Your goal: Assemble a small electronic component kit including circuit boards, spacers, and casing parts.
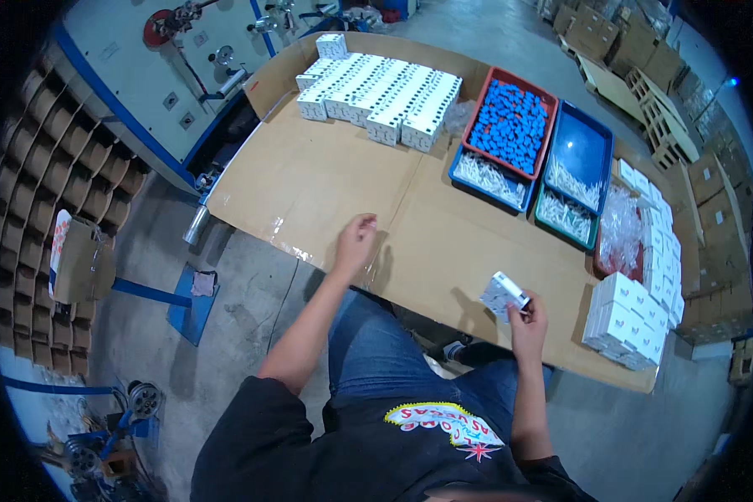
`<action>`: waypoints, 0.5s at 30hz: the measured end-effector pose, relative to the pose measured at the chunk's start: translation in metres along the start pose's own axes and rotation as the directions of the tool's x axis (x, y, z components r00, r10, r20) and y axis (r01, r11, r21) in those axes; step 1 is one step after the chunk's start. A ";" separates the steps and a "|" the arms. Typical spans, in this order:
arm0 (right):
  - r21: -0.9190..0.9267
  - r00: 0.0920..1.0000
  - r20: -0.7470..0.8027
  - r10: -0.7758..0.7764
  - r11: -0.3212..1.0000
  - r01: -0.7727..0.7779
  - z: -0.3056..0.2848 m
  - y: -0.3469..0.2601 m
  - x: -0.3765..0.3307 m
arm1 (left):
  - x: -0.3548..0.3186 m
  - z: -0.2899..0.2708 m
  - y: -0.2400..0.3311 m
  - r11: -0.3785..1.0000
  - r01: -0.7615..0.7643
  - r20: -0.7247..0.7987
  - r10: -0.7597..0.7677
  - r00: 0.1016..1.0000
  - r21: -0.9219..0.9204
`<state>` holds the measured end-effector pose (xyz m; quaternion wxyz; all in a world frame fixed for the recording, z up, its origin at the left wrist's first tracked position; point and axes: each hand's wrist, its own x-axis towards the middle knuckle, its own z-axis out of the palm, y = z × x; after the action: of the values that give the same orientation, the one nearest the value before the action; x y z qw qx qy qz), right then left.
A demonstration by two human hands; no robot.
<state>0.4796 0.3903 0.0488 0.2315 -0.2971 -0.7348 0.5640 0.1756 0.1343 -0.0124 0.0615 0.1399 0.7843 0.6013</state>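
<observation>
My right hand (528,325) grips a small white printed carton (502,293) by its right end, between thumb and fingers, near the front edge of the cardboard-covered table (335,176). To the left, my left hand (357,243) is over the table's front part with its fingers loosely bent and nothing visible in it. Rows of similar white cartons (385,88) stand at the far left of the table. More white cartons (627,322) are stacked at the right edge, nearest my right hand.
A red tray (554,109) of blue pieces rests over a blue tray (523,203) of white sticks. Beside them are another blue tray (590,125), a green tray (591,243) and clear plastic bags (621,226). A machine (142,75) stands left; pallets (657,117) lie far right.
</observation>
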 end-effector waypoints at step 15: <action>-0.207 0.834 0.333 -0.439 0.829 0.519 0.168 -0.129 0.204 | 0.047 -0.073 -0.026 0.722 -0.187 -0.088 0.326 0.941 0.666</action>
<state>0.1972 0.3922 0.1314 0.2179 -0.0517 -0.8849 0.4085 0.1076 0.0742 -0.0138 -0.1536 0.1993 0.9182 0.3060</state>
